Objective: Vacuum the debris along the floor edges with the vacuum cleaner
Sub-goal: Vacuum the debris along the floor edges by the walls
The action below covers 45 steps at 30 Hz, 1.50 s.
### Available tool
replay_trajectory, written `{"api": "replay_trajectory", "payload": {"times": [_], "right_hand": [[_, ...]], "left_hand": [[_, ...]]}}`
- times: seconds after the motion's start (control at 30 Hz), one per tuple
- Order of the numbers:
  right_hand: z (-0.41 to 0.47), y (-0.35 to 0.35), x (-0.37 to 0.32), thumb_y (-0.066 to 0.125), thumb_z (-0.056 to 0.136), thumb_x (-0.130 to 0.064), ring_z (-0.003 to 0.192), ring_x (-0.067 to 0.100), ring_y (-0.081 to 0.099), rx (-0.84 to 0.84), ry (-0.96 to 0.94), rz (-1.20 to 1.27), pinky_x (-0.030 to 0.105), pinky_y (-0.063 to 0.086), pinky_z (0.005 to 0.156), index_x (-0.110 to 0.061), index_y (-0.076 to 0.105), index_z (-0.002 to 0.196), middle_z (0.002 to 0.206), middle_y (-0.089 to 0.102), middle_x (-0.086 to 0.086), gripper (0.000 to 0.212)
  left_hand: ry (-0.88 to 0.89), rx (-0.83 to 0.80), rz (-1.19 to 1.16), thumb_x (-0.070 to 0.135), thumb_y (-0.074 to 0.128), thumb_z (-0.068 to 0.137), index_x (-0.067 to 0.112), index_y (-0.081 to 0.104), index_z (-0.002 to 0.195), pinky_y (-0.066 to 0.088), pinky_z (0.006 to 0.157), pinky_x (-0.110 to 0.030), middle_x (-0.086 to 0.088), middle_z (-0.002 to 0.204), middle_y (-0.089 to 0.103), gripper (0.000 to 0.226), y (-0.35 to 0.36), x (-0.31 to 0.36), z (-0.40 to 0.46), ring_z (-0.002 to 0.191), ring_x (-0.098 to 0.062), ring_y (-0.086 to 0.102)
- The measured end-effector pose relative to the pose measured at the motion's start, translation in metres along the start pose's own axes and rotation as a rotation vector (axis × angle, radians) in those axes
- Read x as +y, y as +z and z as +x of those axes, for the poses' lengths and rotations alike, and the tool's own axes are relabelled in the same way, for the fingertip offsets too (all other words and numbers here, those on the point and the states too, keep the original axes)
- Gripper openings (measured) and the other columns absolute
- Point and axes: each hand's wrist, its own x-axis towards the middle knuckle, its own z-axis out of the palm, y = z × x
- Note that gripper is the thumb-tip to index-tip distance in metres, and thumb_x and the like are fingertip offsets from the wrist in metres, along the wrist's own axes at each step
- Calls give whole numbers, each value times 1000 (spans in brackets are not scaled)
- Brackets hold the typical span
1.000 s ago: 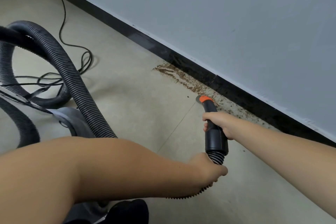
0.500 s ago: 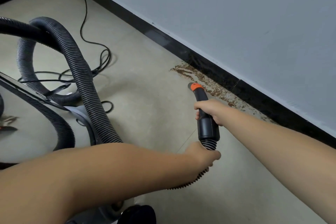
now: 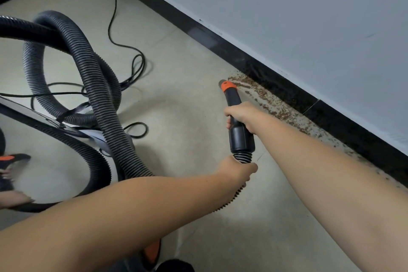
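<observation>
A beige tiled floor [image 3: 181, 130] meets a pale grey wall [image 3: 287, 17] along a black skirting [image 3: 276, 81] that runs from upper left to lower right. Brown debris [image 3: 267, 99] lies scattered on the floor against the skirting, thickest at its upper-left end and thinning toward the lower right.

In the head view, the right hand [image 3: 241, 116] wraps its fingers round the black nozzle [image 3: 237, 121], gripping it about midway. The nozzle's orange tip [image 3: 227, 86] sits at the upper-left end of the debris, just beside the densest patch; whether it touches the floor cannot be told. The left hand [image 3: 237, 171] curls round the ribbed hose [image 3: 99, 86] right where it enters the nozzle's rear end, the two hands near each other along the tool. From there the hose passes under the left forearm and loops in wide coils on the left. A thin black cord [image 3: 114, 20] trails across the floor toward the far corner, tangling near the coils. At the bottom edge an orange and dark part of the vacuum [image 3: 152, 252] shows, partly hidden by the arm.
</observation>
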Motion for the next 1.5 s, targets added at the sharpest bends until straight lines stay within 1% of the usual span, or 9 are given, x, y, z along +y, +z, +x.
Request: {"api": "replay_trajectory", "payload": {"times": [0.07, 0.27, 0.4, 0.53, 0.67, 0.8, 1.03, 1.27, 1.5], "right_hand": [[2, -1, -2, 54, 82, 0, 44, 20, 56, -5, 5, 4, 26, 50, 50, -2, 50, 93, 56, 56, 9, 12], [-14, -16, 9, 54, 84, 2, 41, 19, 53, 2, 45, 35, 20, 45, 36, -1, 51, 96, 59, 53, 10, 13], [-33, -39, 30, 54, 85, 1, 45, 20, 55, 37, 75, 36, 26, 49, 47, -1, 51, 97, 60, 55, 10, 12], [-54, -64, 51, 53, 86, 1, 45, 20, 55, 71, 103, 58, 28, 48, 49, -1, 51, 96, 59, 54, 10, 10], [-74, -87, 70, 54, 86, 0, 36, 16, 55, 102, 153, 81, 28, 48, 48, -4, 49, 87, 60, 55, 10, 6], [-87, -107, 88, 55, 84, -1, 46, 19, 56, 149, 187, 137, 30, 50, 52, -3, 49, 106, 60, 58, 10, 23], [-101, -132, 107, 57, 83, -4, 48, 18, 57, 176, 234, 174, 32, 51, 56, -3, 50, 107, 54, 59, 8, 25], [-88, -123, 91, 55, 84, -2, 44, 18, 56, 151, 204, 184, 28, 50, 49, -3, 49, 111, 62, 57, 10, 28], [-57, -90, 64, 55, 85, -1, 36, 16, 56, 100, 144, 102, 26, 51, 47, -4, 49, 86, 54, 56, 8, 7]], "left_hand": [[7, 6, 23, 16, 62, 79, 14, 49, 79, 43, 56, -23, -2, 67, 54, 13, -2, 2, 2, 53, -16, 49], [-4, -48, 87, 17, 61, 79, 16, 48, 79, 42, 57, -23, -1, 67, 55, 13, 10, -2, -10, 53, -16, 49], [15, -107, 180, 20, 61, 77, 16, 49, 79, 43, 61, -26, -2, 69, 56, 13, 29, -8, -26, 57, -18, 50], [33, -168, 241, 24, 62, 74, 17, 51, 79, 47, 66, -29, -3, 70, 58, 14, 54, -12, -45, 63, -20, 53], [33, -223, 259, 22, 62, 76, 17, 50, 81, 45, 64, -28, -1, 68, 56, 14, 75, -16, -61, 59, -18, 51], [27, -291, 298, 22, 62, 78, 16, 51, 85, 46, 62, -26, -1, 70, 57, 15, 91, -16, -72, 56, -15, 51], [-11, -406, 330, 18, 62, 83, 13, 49, 88, 42, 48, -20, -1, 69, 57, 15, 111, -10, -83, 51, -13, 50], [10, -338, 276, 18, 61, 83, 15, 49, 87, 41, 47, -20, -1, 70, 55, 13, 100, -5, -74, 52, -12, 49], [2, -241, 181, 20, 60, 82, 18, 48, 82, 41, 48, -19, -1, 70, 55, 12, 74, -5, -51, 51, -12, 49]]}}
